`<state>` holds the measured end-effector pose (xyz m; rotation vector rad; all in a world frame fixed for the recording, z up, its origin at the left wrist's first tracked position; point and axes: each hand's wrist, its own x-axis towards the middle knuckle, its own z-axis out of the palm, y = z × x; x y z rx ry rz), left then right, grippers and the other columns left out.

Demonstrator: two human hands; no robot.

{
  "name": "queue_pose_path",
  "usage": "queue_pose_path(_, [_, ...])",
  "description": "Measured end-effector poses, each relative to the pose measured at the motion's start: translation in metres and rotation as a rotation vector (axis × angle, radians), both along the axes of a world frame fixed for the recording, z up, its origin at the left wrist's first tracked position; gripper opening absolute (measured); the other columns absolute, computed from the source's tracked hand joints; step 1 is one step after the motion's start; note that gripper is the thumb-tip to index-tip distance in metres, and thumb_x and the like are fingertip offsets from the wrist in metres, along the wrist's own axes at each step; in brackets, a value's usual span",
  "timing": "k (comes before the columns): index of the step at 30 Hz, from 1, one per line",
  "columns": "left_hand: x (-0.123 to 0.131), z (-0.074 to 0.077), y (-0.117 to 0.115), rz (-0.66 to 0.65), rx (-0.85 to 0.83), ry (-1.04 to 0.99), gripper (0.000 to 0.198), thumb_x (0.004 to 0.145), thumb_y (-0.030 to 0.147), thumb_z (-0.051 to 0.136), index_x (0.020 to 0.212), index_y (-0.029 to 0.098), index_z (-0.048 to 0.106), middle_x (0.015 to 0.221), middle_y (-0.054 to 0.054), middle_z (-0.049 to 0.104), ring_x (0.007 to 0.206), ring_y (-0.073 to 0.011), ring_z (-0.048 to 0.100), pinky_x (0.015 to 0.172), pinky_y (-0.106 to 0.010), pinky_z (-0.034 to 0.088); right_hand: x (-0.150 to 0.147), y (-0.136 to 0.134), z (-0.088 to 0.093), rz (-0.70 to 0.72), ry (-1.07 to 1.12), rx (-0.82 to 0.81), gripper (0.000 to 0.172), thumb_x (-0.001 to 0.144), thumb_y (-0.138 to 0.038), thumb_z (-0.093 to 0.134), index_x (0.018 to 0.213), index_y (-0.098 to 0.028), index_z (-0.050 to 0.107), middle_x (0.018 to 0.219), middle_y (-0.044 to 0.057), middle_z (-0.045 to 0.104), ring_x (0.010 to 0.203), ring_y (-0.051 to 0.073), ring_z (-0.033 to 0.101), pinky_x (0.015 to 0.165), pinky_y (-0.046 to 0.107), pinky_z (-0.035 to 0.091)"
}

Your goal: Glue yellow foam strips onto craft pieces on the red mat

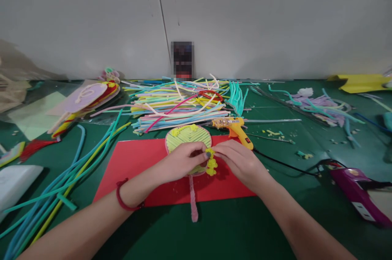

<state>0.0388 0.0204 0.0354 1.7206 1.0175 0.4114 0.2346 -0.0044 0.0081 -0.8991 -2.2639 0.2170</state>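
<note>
Between my two hands hangs a string of small yellow pipe-cleaner flowers [211,165], pinched at its top. My left hand [188,157] grips it from the left, thumb and fingers closed. From the right, the fingertips of my right hand [240,160] are closed on the same piece. Below and behind them lies a round pipe-cleaner fan [183,139] with green ribs, a pink rim and yellow flowers along its top. Its pink handle [192,203] points toward me. The left hand covers part of the fan. A red sheet [131,166] lies under it.
Behind the fan lies a big pile of coloured pipe cleaners [180,105]. A yellow glue gun [235,127] rests to its right, its cord running to a purple power strip [355,190]. Loose pipe cleaners [76,166] and a lilac fan [87,96] lie left.
</note>
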Motion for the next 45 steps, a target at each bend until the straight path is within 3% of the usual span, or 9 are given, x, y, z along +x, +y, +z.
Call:
queue_pose_path(7, [0.001,-0.002,-0.001,0.013,0.014,0.012,0.018,0.083,0.027,0.046,0.068,0.018,0.05,0.067,0.001,0.055,0.066,-0.0127,0.051,0.063,-0.023,0.043,0.0,-0.002,-0.001,-0.012,0.007,-0.034,0.026,0.091,-0.011,0.039,0.102,-0.016,0.063,0.091,0.009,0.068,0.083,0.019,0.061,0.075,0.036,0.053])
queue_pose_path(13, [0.002,-0.007,-0.002,0.068,0.012,-0.073,0.021,0.084,0.028,0.046,0.066,0.017,0.049,0.066,0.001,0.053,0.065,-0.0124,0.051,0.062,-0.023,0.043,-0.006,-0.003,-0.003,-0.087,0.037,0.004,0.019,0.09,-0.014,0.045,0.097,-0.017,0.062,0.087,0.008,0.068,0.079,0.018,0.061,0.073,0.034,0.053])
queue_pose_path(19, [0.004,-0.006,-0.005,0.09,0.117,-0.037,0.018,0.087,0.025,0.041,0.072,0.018,0.048,0.073,0.001,0.053,0.07,-0.0127,0.05,0.066,-0.024,0.042,-0.011,-0.004,-0.004,-0.171,0.118,0.062,0.014,0.088,-0.011,0.05,0.092,-0.016,0.061,0.081,0.007,0.068,0.076,0.017,0.062,0.073,0.031,0.053])
queue_pose_path(25, [0.004,-0.008,-0.006,0.067,0.065,-0.085,0.016,0.086,0.022,0.042,0.074,0.018,0.052,0.074,0.0,0.058,0.074,-0.014,0.056,0.071,-0.026,0.044,-0.014,-0.006,-0.005,-0.201,0.158,0.06,0.012,0.086,-0.011,0.053,0.093,-0.016,0.061,0.081,0.007,0.067,0.076,0.016,0.063,0.072,0.03,0.054])
queue_pose_path(34, [0.005,-0.007,-0.009,0.105,0.184,0.067,0.016,0.086,0.021,0.04,0.076,0.019,0.052,0.075,0.001,0.058,0.071,-0.0134,0.056,0.066,-0.024,0.042,-0.018,-0.005,-0.006,-0.256,0.109,0.112,0.008,0.086,-0.021,0.057,0.091,-0.015,0.059,0.079,0.007,0.068,0.075,0.017,0.063,0.071,0.031,0.053])
queue_pose_path(39, [0.006,-0.007,-0.013,0.118,0.153,0.035,0.014,0.088,0.023,0.039,0.088,0.02,0.053,0.086,-0.001,0.061,0.08,-0.0148,0.058,0.07,-0.026,0.044,-0.018,-0.004,-0.005,-0.276,0.101,0.126,0.009,0.087,-0.02,0.056,0.093,-0.014,0.059,0.078,0.008,0.067,0.074,0.017,0.062,0.07,0.03,0.053])
queue_pose_path(45, [0.008,-0.009,-0.014,0.148,0.119,-0.01,0.009,0.087,0.019,0.04,0.089,0.02,0.049,0.086,-0.001,0.062,0.081,-0.0151,0.06,0.072,-0.026,0.045,-0.02,-0.005,-0.006,-0.313,0.057,0.167,0.011,0.087,-0.02,0.054,0.093,-0.013,0.06,0.079,0.009,0.068,0.075,0.019,0.063,0.069,0.031,0.054])
